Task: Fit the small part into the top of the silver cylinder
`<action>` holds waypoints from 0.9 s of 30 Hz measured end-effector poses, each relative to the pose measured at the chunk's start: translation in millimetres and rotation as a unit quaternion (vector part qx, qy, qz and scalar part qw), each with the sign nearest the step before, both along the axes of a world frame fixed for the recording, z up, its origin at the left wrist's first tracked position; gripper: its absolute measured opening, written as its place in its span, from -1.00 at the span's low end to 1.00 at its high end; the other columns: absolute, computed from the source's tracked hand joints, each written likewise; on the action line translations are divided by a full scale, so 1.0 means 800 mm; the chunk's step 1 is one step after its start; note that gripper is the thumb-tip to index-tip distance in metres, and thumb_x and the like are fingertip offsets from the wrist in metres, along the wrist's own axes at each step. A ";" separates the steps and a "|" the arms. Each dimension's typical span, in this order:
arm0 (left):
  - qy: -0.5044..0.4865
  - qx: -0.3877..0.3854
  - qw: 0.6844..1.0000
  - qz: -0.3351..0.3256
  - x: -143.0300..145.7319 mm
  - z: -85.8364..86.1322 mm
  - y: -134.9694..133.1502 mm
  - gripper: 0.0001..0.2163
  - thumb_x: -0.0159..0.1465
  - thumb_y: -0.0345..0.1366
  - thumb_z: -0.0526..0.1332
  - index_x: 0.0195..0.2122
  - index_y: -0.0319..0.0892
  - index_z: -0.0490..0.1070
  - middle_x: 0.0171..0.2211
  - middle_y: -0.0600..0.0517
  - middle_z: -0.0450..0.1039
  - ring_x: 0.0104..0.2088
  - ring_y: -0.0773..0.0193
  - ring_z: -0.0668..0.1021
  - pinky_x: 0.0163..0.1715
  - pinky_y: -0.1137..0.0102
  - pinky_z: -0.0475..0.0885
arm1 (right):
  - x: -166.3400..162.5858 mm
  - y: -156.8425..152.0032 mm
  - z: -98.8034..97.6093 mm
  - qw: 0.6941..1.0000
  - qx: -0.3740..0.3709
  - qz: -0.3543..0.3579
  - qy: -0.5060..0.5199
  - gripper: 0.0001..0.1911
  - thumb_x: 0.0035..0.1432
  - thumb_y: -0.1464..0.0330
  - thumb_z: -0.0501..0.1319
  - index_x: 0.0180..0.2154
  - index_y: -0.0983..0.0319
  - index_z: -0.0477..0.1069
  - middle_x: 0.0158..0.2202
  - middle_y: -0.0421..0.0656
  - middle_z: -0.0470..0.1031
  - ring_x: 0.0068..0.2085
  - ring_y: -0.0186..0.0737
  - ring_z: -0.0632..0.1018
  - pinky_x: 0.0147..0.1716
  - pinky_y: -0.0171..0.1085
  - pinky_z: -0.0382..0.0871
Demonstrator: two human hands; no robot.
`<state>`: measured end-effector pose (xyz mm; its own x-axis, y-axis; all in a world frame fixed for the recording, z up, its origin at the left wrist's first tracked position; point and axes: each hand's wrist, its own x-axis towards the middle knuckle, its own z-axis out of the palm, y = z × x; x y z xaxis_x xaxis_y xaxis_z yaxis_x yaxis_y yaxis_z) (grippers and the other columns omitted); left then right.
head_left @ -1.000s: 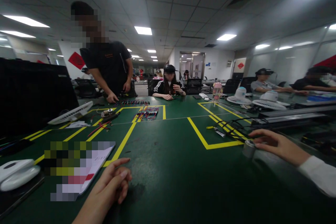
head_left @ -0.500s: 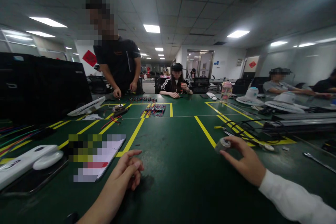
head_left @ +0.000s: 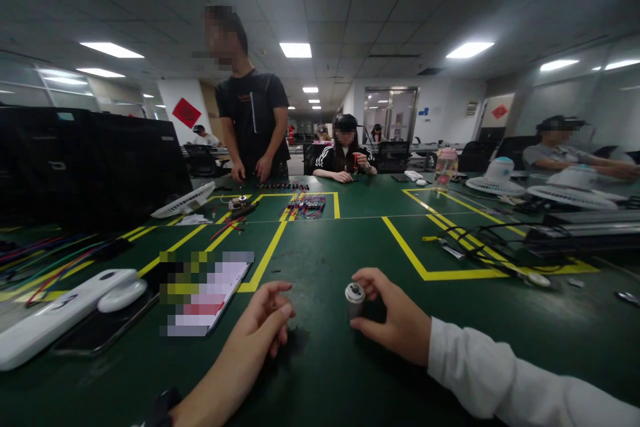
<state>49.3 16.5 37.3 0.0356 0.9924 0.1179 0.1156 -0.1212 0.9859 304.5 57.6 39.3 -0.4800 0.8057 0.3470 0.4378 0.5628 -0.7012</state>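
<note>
A small silver cylinder, which looks like a small electric motor (head_left: 355,303), stands upright at or just above the green table in front of me. My right hand (head_left: 387,307) has it between thumb and fingers, the thumb at its near right side and the fingertips behind it. Whether its base touches the table I cannot tell. To the left, my left hand (head_left: 270,320) hovers over the table, loosely curled with the index finger out and nothing in it. Nearest to that hand lies a phone (head_left: 220,297) with a lit, partly blurred screen.
At the left are a white power bank (head_left: 65,313), a dark phone (head_left: 100,330) and loose wires. A wire bundle (head_left: 307,205) lies ahead. Cables (head_left: 480,247), metal profiles (head_left: 585,230) and fans (head_left: 497,179) occupy the right. Co-workers (head_left: 253,113) are across the table.
My right hand has brought the motor leftward and nearer to the middle, turning it from tilted to upright. My left hand keeps its loosely curled pose. The view has shifted slightly left.
</note>
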 end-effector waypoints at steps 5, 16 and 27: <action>0.133 0.059 0.988 -0.043 0.043 0.022 0.001 -0.80 0.25 -0.29 0.15 -0.09 -0.08 0.36 -0.30 0.08 0.43 -0.37 0.26 0.46 -0.36 0.37 0.36 | -0.004 0.003 0.003 0.999 -0.042 0.005 0.019 -0.52 -0.08 0.40 0.28 -0.08 0.23 0.21 -0.19 -0.18 0.38 -0.19 -0.33 0.40 -0.16 -0.26 0.29; 0.208 0.161 0.964 -0.039 0.107 0.050 0.030 -0.91 0.20 -0.33 0.21 -0.35 -0.14 0.51 -0.34 0.04 0.44 -0.36 0.22 0.48 -0.35 0.36 0.35 | -0.001 -0.001 0.009 0.998 -0.036 0.042 0.029 -0.63 -0.03 0.45 0.21 -0.12 0.26 0.22 -0.20 -0.17 0.38 -0.22 -0.37 0.41 -0.19 -0.31 0.32; 0.278 0.140 0.950 -0.020 0.053 0.028 0.032 -0.85 0.15 -0.19 0.25 -0.32 0.01 0.62 -0.27 -0.04 0.51 -0.21 0.01 0.48 -0.18 0.17 0.32 | 0.001 -0.005 0.012 0.999 -0.021 0.027 0.009 -0.64 -0.05 0.47 0.20 -0.14 0.24 0.22 -0.21 -0.17 0.38 -0.22 -0.35 0.40 -0.19 -0.30 0.30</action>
<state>91.3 42.4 59.7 0.2059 0.9219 0.3283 0.5993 -0.3840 0.7024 304.9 53.8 48.8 -0.5165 0.7931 0.3229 0.3945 0.5551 -0.7323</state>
